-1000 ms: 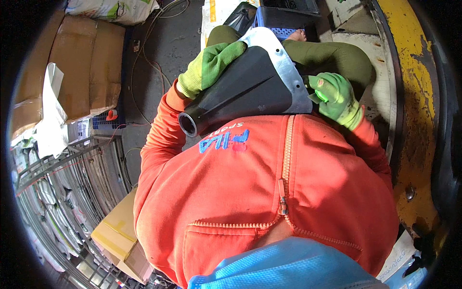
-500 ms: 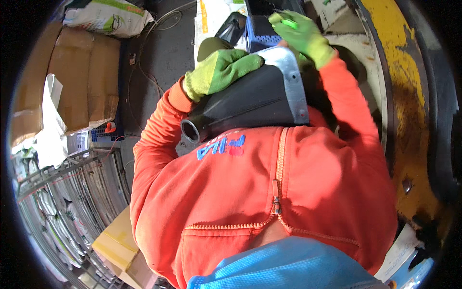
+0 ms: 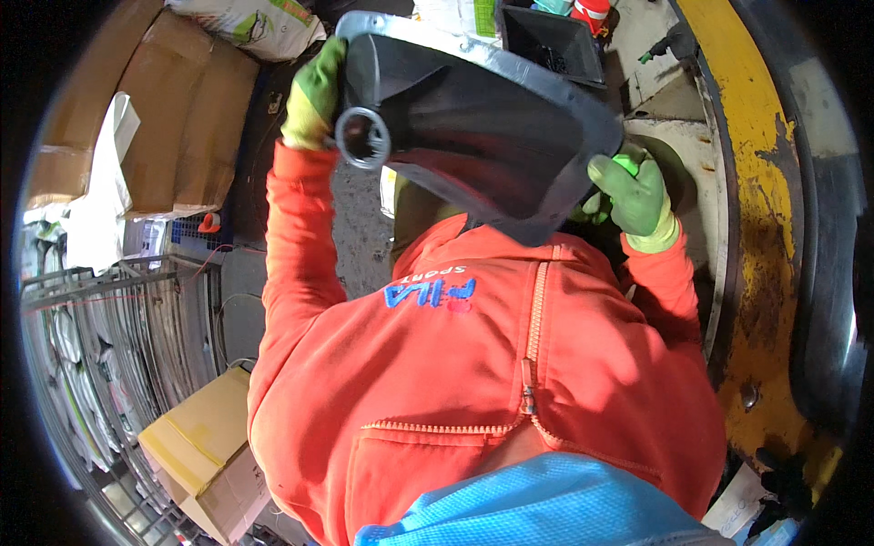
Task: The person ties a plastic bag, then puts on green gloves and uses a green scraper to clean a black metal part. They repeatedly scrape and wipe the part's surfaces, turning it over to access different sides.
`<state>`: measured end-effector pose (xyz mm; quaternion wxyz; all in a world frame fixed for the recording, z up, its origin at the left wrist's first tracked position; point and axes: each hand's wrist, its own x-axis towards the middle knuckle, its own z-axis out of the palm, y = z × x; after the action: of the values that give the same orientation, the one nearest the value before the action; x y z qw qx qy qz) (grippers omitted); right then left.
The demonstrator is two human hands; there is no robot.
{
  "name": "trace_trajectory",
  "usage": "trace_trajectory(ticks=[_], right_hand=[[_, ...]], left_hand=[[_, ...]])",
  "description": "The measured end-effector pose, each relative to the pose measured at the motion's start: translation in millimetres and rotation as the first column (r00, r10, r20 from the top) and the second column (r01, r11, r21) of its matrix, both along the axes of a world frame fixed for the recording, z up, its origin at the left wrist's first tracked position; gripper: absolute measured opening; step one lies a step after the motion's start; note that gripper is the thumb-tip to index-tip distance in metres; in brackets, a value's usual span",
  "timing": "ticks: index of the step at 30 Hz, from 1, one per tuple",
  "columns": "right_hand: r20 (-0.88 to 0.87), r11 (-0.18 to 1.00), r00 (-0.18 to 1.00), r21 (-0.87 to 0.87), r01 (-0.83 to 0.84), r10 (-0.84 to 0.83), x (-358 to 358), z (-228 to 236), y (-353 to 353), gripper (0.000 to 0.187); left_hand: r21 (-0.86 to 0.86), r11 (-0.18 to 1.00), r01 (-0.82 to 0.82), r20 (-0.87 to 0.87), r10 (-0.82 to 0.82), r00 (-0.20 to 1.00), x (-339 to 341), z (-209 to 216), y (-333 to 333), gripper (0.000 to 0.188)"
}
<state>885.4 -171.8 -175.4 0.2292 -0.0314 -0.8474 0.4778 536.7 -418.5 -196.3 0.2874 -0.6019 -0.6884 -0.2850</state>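
A large black plastic duct piece point(image 3: 473, 118), funnel-shaped with a round collar point(image 3: 364, 138) at its narrow end, is tilted up in front of my chest, its hollow side facing me. My left hand point(image 3: 314, 96), in a green and yellow work glove, is closed on its left end above the collar; most fingertips are hidden behind it. At the lower right corner my gloved right hand point(image 3: 637, 196) is closed, its thumb against the rim. A small bright green object point(image 3: 626, 165) shows in that hand; its kind is mostly hidden.
A dark grey crate point(image 3: 553, 45) stands beyond the piece, with a red container point(image 3: 592, 13) beside it. To the right runs a worn yellow metal beam point(image 3: 760, 182). Left are large cardboard boxes point(image 3: 182, 127), a metal rack point(image 3: 118, 337) of sheets and a smaller carton point(image 3: 205, 446).
The black duct piece has been lifted and turned, so its hollow side now faces me. My left hand has shifted to its end; my right hand has come down to its corner.
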Motion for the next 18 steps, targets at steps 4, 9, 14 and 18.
trace_trajectory(ticks=[4, 9, 14, 18], right_hand=[[0.204, 0.967, 0.968, -0.177, 0.182, -0.145, -0.3, 10.8, -13.6, 0.036], [-0.035, 0.8, 0.998, 0.6, -0.016, 0.047, 21.5, -12.9, -30.9, 0.026], [-0.019, 0.653, 0.999, 0.757, -0.006, 0.031, 30.1, -29.6, -30.2, 0.034], [-0.192, 0.623, 0.981, 0.766, 0.159, -0.014, 0.8, -33.8, -23.9, 0.025]], left_hand=[[-0.101, 0.975, 0.196, 0.592, -0.099, 0.8, -21.5, 27.0, 17.4, 0.028], [-0.066, 0.961, 0.267, 0.839, -0.091, 0.536, 12.6, 10.8, 52.6, 0.032], [-0.116, 0.953, 0.281, 0.797, -0.079, 0.599, 40.3, 21.8, 69.3, 0.03], [-0.2, 0.937, 0.286, 0.837, 0.012, 0.546, 47.9, 23.3, 82.3, 0.032]])
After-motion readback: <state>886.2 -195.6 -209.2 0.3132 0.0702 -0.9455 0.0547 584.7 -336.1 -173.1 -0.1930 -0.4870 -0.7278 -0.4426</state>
